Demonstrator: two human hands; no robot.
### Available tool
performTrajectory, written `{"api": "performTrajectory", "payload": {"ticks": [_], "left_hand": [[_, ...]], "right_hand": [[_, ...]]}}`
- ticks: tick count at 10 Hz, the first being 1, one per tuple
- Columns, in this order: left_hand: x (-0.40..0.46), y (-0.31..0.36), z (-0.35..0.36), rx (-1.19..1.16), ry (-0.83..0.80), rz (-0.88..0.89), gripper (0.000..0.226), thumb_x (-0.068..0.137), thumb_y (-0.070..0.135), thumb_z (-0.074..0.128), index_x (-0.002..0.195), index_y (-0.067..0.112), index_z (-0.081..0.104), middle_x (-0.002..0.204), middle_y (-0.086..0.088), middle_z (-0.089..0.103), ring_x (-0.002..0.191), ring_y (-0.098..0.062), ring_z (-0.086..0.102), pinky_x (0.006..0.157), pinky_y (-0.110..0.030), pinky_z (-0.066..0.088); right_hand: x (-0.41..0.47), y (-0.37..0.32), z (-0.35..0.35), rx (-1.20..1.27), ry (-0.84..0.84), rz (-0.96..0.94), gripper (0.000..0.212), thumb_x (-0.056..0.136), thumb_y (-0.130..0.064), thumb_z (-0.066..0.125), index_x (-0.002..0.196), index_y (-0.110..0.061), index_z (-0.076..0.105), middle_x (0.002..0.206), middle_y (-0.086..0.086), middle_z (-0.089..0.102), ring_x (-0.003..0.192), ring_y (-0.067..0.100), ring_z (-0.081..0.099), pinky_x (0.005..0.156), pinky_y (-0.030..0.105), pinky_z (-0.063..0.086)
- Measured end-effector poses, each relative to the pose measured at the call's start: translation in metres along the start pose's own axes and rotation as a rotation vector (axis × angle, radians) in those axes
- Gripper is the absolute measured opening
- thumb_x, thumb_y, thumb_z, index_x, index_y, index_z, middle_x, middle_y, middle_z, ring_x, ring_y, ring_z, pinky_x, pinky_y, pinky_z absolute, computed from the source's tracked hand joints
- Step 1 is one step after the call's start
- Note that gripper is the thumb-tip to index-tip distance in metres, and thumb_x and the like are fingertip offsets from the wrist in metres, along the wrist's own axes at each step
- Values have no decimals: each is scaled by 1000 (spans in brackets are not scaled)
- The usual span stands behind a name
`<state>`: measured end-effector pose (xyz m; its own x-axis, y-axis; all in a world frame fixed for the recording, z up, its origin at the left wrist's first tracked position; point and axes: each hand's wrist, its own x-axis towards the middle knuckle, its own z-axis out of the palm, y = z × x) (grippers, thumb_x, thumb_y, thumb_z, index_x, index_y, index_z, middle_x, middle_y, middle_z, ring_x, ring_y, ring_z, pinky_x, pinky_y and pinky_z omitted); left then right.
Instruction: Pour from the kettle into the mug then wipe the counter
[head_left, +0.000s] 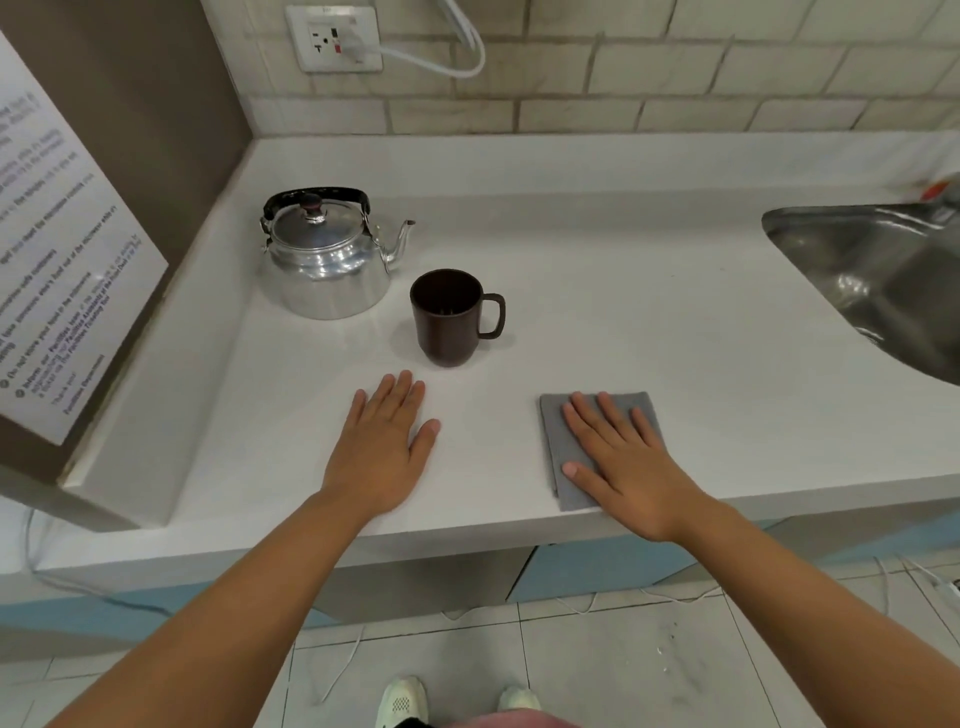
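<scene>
Kettle (326, 260) is sitting lid-on at the back left of the counter (623, 291), spout pointing right toward the brown mug (450, 316), which is standing upright just in front of it, handle to the right. Nothing is being held yet: your left hand (382, 449) is lying flat and spread on bare counter below the mug, gripping nothing, and your right hand (623, 457) is pressing flat, fingers apart, on the folded grey cloth (558, 441) near the front edge. I'm reading this as the start, pour not begun. Risks I'm seeing: the mug is sitting close to the kettle body, so lifting the kettle carelessly is likely clipping it; the narrow spout is likely dribbling or overshooting if you're tilting fast; the lid is looking loose-fit and could be sliding off on a steep tilt. Can't tell the fill level. The cloth is overhanging the edge slightly, so watch you aren't dragging it off.
</scene>
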<state>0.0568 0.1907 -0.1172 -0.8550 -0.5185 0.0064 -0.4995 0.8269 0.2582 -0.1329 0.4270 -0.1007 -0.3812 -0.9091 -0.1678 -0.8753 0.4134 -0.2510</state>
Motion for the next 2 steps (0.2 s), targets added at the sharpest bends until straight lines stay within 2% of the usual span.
{"api": "performTrajectory", "payload": {"ticks": [1, 2], "left_hand": [[2, 0, -9, -4, -38, -3, 60, 99, 49, 23, 151, 19, 15, 161, -1, 10, 147, -18, 5, 118, -35, 1], [16, -1, -35, 12, -213, -25, 66, 96, 56, 30, 150, 21, 19, 160, 0, 15, 145, -20, 16, 115, -35, 13]], "right_hand": [[3, -2, -11, 32, -5, 4, 72, 89, -65, 22, 150, -31, 5, 160, -10, 2, 147, 14, -2, 120, 41, 2], [17, -4, -45, 56, -63, 59, 68, 87, -66, 37, 144, -30, 33, 153, -6, 33, 138, 19, 32, 112, 39, 28]]}}
